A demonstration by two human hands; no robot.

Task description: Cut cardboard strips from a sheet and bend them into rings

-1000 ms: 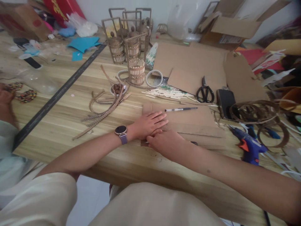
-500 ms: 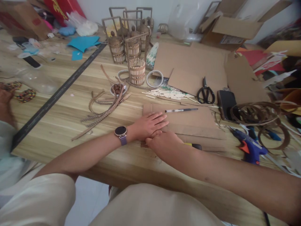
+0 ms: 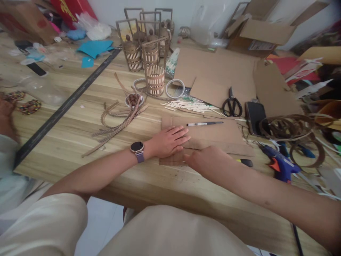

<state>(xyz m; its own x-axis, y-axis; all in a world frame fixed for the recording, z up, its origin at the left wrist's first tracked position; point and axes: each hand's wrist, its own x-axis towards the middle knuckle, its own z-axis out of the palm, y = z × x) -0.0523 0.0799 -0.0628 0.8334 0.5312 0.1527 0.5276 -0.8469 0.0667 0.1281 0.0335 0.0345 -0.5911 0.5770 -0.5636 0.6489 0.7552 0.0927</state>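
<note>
My left hand (image 3: 170,142) lies palm down with its fingers stretched out, pressing on a piece of brown cardboard (image 3: 218,135) near the table's front edge. Close to its right, my right hand (image 3: 201,160) is closed low over the cardboard's near edge, thumb side toward the left hand. The yellow and black handle of a utility knife (image 3: 245,162) sticks out past my right hand, on the far side of the forearm. Its blade is hidden under the hand. A pen (image 3: 205,123) rests on the cardboard beyond my left hand.
Black scissors (image 3: 232,105), a phone (image 3: 255,117) and a blue glue gun (image 3: 282,163) lie at the right. White sticks (image 3: 190,106) are beyond the cardboard. Small slatted lanterns (image 3: 155,83) stand at the back. Corrugated strips (image 3: 119,128) lie left. Another person's hand (image 3: 5,110) shows at the left edge.
My right hand has slid to the right along the cardboard's near edge, away from my left hand, and the knife handle has moved right with it. My left hand has stayed in place.
</note>
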